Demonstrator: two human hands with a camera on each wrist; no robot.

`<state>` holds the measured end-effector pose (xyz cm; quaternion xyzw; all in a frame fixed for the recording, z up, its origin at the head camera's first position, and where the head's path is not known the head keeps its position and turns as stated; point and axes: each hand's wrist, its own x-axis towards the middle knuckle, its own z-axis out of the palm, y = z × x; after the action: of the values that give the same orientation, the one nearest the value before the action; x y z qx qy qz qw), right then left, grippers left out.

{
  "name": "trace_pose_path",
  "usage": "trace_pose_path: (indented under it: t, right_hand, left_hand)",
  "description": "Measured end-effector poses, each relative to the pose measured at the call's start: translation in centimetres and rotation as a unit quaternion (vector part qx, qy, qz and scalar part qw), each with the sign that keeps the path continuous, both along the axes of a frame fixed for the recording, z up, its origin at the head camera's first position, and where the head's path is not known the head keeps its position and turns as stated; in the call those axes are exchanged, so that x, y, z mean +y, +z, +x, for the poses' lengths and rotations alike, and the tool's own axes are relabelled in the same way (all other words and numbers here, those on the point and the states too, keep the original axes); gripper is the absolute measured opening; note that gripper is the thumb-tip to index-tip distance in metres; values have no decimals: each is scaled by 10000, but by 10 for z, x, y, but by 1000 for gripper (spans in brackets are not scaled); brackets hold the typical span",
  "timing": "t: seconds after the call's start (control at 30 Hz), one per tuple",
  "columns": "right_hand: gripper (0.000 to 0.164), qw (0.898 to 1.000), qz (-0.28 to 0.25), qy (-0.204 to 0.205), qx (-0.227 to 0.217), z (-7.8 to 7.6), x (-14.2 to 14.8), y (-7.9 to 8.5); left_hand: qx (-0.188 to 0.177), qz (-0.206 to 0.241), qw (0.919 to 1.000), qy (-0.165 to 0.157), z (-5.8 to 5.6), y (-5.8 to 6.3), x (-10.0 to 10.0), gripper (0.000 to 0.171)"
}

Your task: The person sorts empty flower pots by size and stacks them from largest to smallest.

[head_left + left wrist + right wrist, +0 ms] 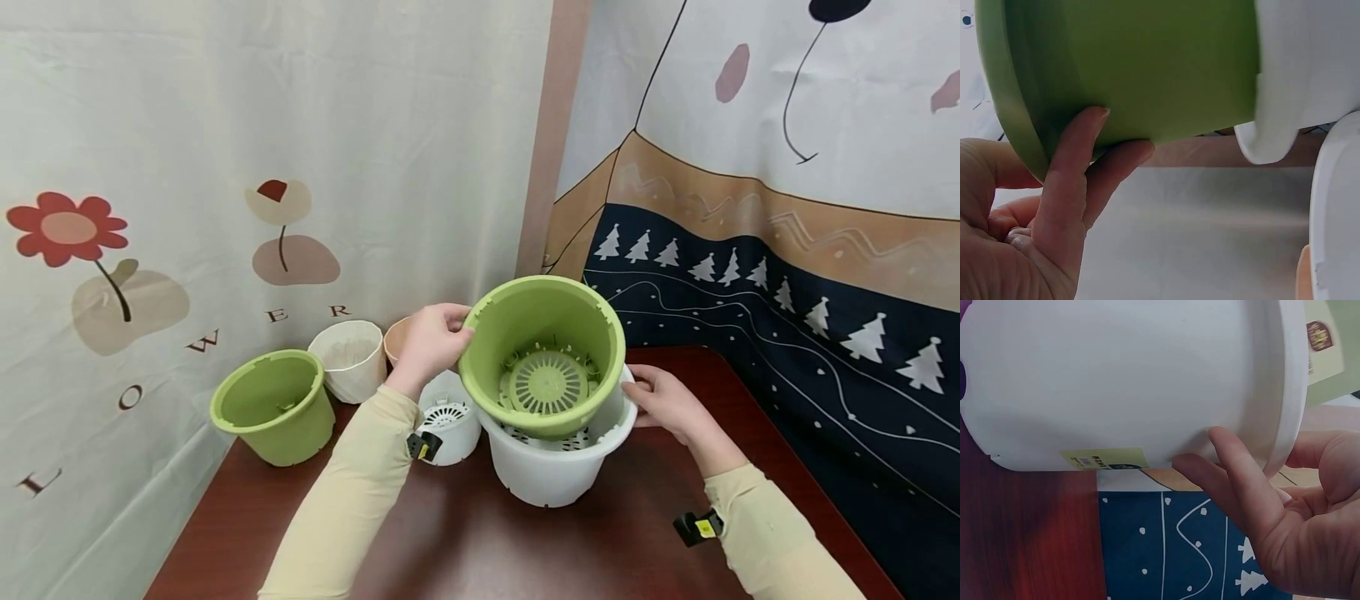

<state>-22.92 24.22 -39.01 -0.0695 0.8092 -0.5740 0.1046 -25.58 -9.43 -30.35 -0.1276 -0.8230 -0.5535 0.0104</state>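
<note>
My left hand point(432, 343) pinches the rim of a green plastic flowerpot point(542, 333), thumb at the lip and fingers against its outer wall in the left wrist view. This pot has a slotted base and sits partly inside the mouth of a larger white flowerpot point(543, 482), tilted toward me. My right hand point(663, 400) grips the white pot's rim at its right side. In the right wrist view, two fingers point(1244, 469) lie along its outer wall near a yellow-green label point(1104, 459).
Left of the hands stand another green flowerpot point(273, 425), a cream ribbed pot point(352, 367) and a peach pot point(395, 339), partly hidden behind my left hand. A small white slotted pot point(450, 437) is beside the large one. Printed curtains point(420, 167) border the dark red table point(450, 550).
</note>
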Motion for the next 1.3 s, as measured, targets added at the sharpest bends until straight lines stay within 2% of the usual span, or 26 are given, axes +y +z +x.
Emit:
trace_pose_path:
  t: [0.17, 0.5, 0.73, 1.03, 1.3]
  right_hand:
    - [53, 10000, -30, 52, 35, 0, 0, 1]
    - [54, 10000, 42, 38, 9, 0, -1, 1]
    - [52, 10000, 47, 7, 37, -1, -1, 0]
    - [52, 9998, 153, -35, 78, 1, -1, 1]
    - [54, 9999, 83, 9, 97, 2, -1, 1]
  left_hand:
    - [-11, -307, 9995, 68, -4, -9, 6, 35]
    - [235, -885, 9953, 306, -12, -25, 12, 31]
    - [255, -1263, 9909, 390, -15, -31, 17, 27]
    - [-77, -1278, 9911, 374, -18, -35, 24, 26]
    - [14, -1630, 9856, 444, -17, -37, 29, 23]
